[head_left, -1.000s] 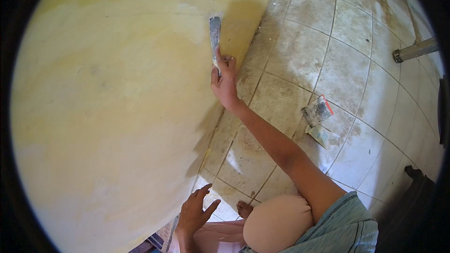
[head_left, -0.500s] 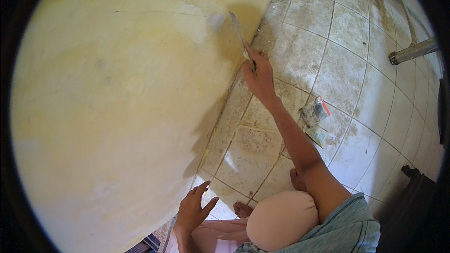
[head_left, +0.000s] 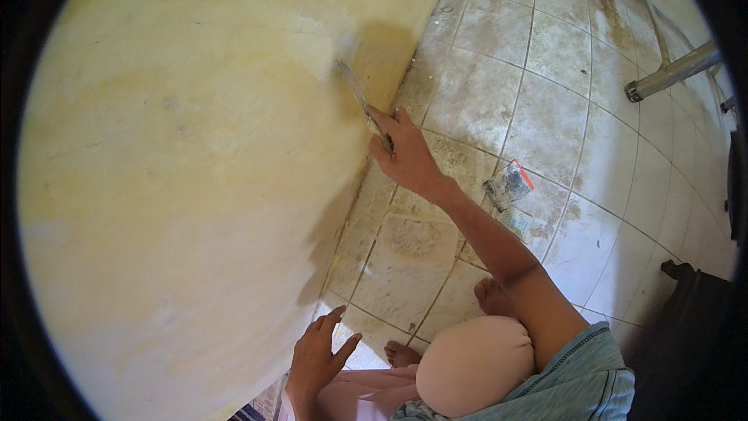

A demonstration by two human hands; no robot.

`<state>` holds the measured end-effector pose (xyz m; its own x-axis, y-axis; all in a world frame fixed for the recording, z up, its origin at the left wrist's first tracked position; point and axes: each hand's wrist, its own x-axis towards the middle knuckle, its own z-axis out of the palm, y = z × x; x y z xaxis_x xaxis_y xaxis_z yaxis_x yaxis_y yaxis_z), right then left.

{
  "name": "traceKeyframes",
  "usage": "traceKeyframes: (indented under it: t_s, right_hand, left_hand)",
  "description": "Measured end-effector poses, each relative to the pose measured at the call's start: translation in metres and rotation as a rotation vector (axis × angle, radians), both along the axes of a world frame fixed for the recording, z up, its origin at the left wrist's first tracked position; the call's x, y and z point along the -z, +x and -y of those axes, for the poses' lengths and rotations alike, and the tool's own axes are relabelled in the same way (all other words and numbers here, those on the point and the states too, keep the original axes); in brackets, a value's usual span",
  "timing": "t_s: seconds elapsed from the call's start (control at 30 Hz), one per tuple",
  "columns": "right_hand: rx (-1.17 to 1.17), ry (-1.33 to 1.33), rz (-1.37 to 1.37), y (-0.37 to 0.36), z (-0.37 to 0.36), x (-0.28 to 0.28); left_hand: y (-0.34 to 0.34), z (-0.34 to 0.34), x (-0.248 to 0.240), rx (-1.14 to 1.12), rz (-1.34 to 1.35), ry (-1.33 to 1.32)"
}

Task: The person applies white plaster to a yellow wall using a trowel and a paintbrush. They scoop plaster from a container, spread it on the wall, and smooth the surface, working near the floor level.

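My right hand [head_left: 409,157] is closed round the handle of a putty knife [head_left: 355,87]. The thin blade points up and left, its tip at or very close to the yellow wall [head_left: 179,187]; contact is hard to tell. Just above the tip, a pale whitish patch [head_left: 315,53] marks the wall, partly in the hand's shadow. Low down, my left hand [head_left: 315,352] hovers beside the wall's lower part with its fingers apart and nothing in them.
Stained tiles [head_left: 483,82] cover the floor along the wall. A dirty clear packet with a red edge [head_left: 508,185] lies right of my forearm. Metal legs [head_left: 674,74] stand at the upper right; a dark object [head_left: 682,327] is at the lower right.
My right hand has moved down and left along the wall with the putty knife, and the blade tip is now below the whitish patch. My left hand has hardly moved.
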<state>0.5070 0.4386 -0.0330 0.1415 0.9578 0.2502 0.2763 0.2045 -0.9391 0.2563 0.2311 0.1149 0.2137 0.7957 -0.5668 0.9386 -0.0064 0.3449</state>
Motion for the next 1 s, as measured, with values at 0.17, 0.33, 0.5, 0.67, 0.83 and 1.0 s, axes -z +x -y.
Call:
traceKeyframes:
  t_s: [0.17,0.33,0.5,0.67,0.83,1.0]
  right_hand:
    - [0.147,0.074,-0.036,0.008,-0.017,0.009]
    - [0.197,0.102,-0.007,-0.012,-0.036,0.023]
    - [0.18,0.062,-0.077,-0.056,-0.041,0.018]
    - [0.081,0.01,-0.178,-0.072,-0.048,0.014]
    - [0.031,0.053,-0.17,-0.075,-0.026,0.043]
    - [-0.007,0.043,-0.037,-0.039,0.002,0.086]
  left_hand:
    - [-0.003,0.004,0.001,-0.009,0.02,0.03]
    - [-0.006,0.005,0.002,-0.014,-0.003,0.021]
    - [-0.006,0.004,0.004,0.006,-0.003,0.037]
    - [-0.005,0.004,0.003,-0.001,-0.004,0.021]
    - [-0.002,-0.001,0.003,0.004,-0.016,-0.002]
    - [0.002,-0.005,0.004,0.005,0.009,0.03]
